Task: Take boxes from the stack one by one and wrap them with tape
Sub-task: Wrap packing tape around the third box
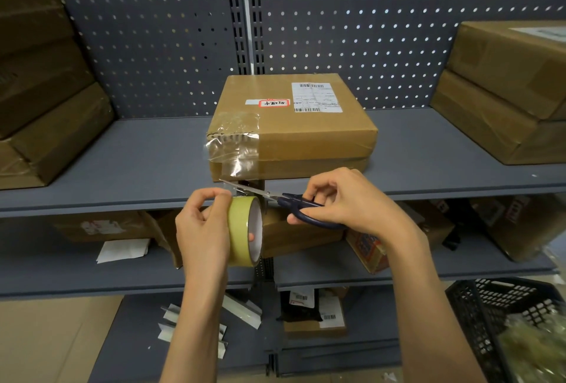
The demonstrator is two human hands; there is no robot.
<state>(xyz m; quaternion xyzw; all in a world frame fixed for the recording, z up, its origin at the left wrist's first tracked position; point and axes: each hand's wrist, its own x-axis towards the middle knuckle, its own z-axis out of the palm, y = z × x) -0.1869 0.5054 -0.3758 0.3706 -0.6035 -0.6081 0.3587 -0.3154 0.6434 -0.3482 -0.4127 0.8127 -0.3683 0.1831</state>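
Observation:
A flat brown cardboard box (306, 134) with a white shipping label lies on the grey shelf (137, 165) in front of me. A strip of clear tape (234, 149) runs over its left front corner and down toward the shelf edge. My left hand (203, 226) grips a yellowish tape roll (243, 234) just below the shelf edge, fingers through its core. My right hand (346, 202) holds blue-handled scissors (275, 197), whose blades point left and meet the tape strip above the roll.
Stacks of brown boxes stand at the left (46, 91) and right (505, 94) of the shelf. Pegboard backs the shelving. Lower shelves hold parcels and papers. A black plastic crate (502, 321) sits on the floor at bottom right.

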